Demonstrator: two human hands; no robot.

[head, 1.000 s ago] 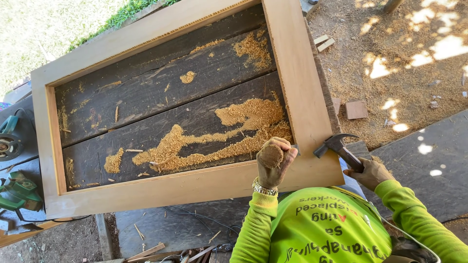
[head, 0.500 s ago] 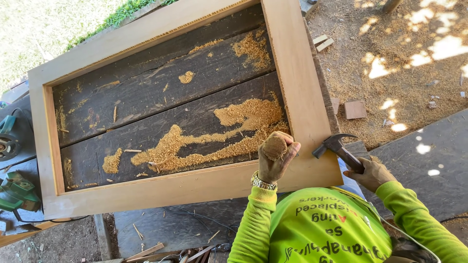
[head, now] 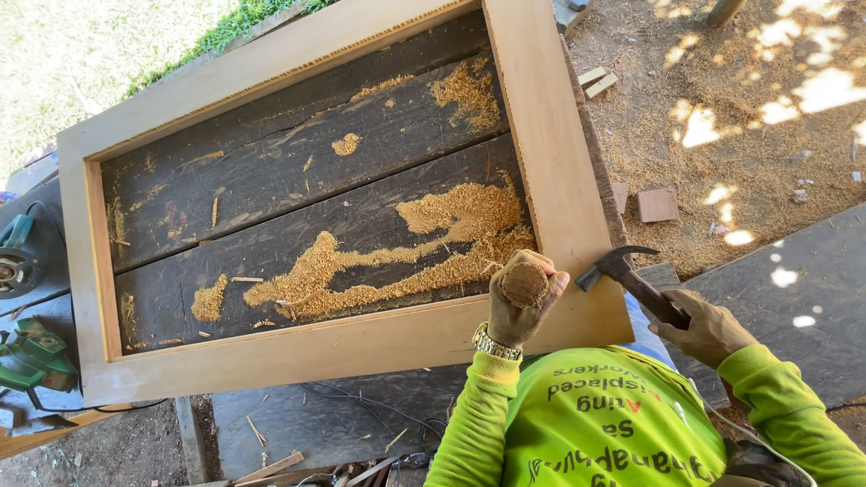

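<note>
- While I leaned over the bench, my left hand (head: 516,316) was closed in a fist around a round brown wooden piece (head: 525,284), its flat end showing between my curled fingers.
- That piece sat just above the lower rail of the wooden frame (head: 550,180), near its right-hand corner; I could not tell whether it touched the wood.
- My right hand (head: 708,329) was wrapped tight round the handle of a claw hammer (head: 622,269), whose dark head hung just off the frame's corner, near the left fist but apart from it.
- A metal watch (head: 494,343) sat on my left wrist, above the bright yellow-green sleeve.
- Inside the frame lay dark planks (head: 271,180), with sawdust (head: 433,243) strewn across them in a long trail and a few small heaps.
- A green power tool (head: 36,356) rested well off to the left of the frame.
- On the sawdust-covered ground to the right lay a small square wood offcut (head: 657,205).
</note>
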